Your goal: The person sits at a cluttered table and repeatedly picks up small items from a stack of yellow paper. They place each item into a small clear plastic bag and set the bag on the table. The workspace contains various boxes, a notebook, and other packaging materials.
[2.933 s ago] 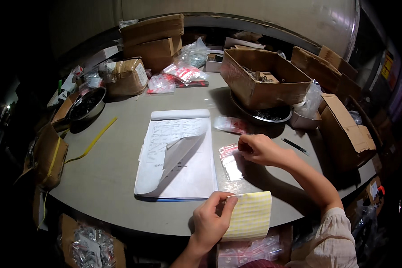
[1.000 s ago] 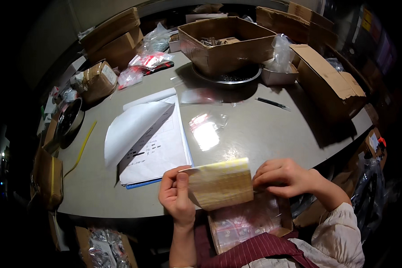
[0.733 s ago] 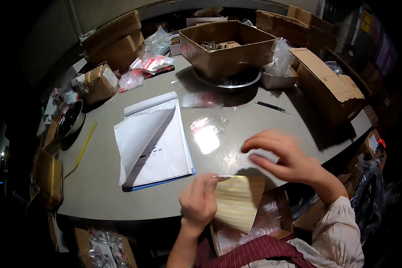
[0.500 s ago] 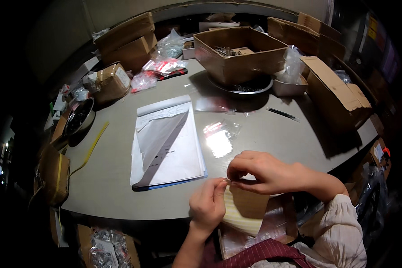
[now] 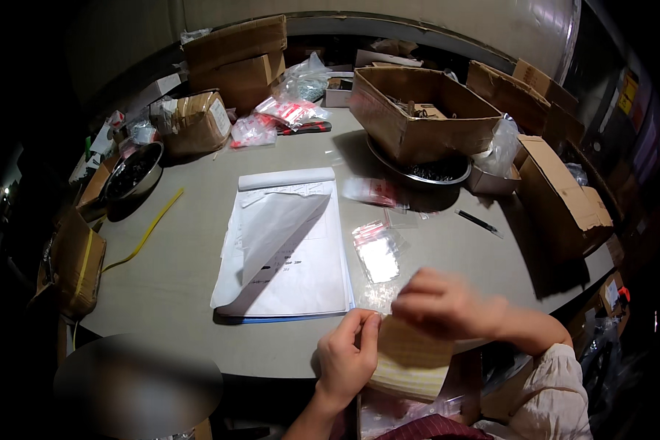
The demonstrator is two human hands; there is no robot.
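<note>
The left hand (image 5: 346,356) pinches the upper left corner of a yellow-and-white sheet (image 5: 411,370) between thumb and fingers, the sheet hanging at the near edge of the bench (image 5: 161,293), above clear plastic packets (image 5: 411,412). The right hand (image 5: 447,306) is blurred in front of the sheet's upper part, its fingers curled, and I cannot tell whether they grip anything. Beyond the hands small clear bags (image 5: 379,257) lie on the bench, just right of a stack of papers (image 5: 312,275) with a curled top page, while a dark pen (image 5: 479,223) rests farther right
</note>
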